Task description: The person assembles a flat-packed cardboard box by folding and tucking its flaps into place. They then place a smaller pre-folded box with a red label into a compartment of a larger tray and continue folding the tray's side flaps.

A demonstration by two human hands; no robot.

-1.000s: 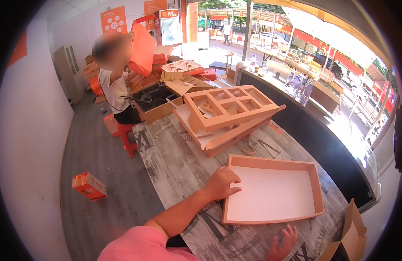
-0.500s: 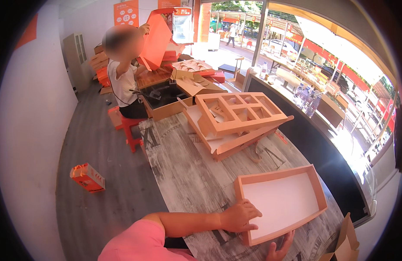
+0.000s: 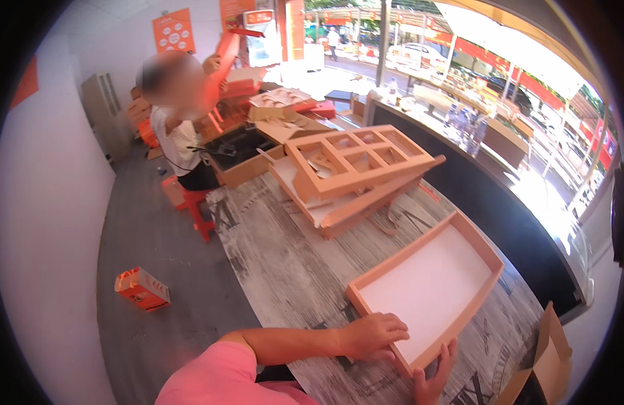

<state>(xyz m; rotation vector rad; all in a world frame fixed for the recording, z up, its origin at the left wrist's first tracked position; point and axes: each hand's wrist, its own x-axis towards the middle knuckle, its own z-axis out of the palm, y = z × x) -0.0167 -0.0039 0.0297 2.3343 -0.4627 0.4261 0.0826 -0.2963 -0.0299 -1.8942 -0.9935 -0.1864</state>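
A shallow rectangular cardboard tray (image 3: 430, 282) with a white floor and brown walls lies slantwise on the table in front of me. My left hand (image 3: 374, 335) lies over its near left wall, fingers curled over the rim and pointing inside. Against the outside of the near right wall, close to the corner, rests my right hand (image 3: 436, 378), thumb and fingers apart. Farther off, a brown cardboard frame with several compartments (image 3: 331, 182) sits tilted on another white-lined cardboard tray (image 3: 339, 226).
The wood-patterned table (image 3: 271, 250) runs away from me. An open cardboard box (image 3: 551, 364) stands at the near right. At the far left a person (image 3: 180, 135) handles red board beside a box (image 3: 241, 172). An orange bag (image 3: 143, 290) is on the floor; a red stool (image 3: 198, 212) stands nearby.
The tray has turned counter-clockwise, its far end swinging away from me. Both hands have stayed at its near end. My view has shifted slightly; the other person's red board has been lowered.
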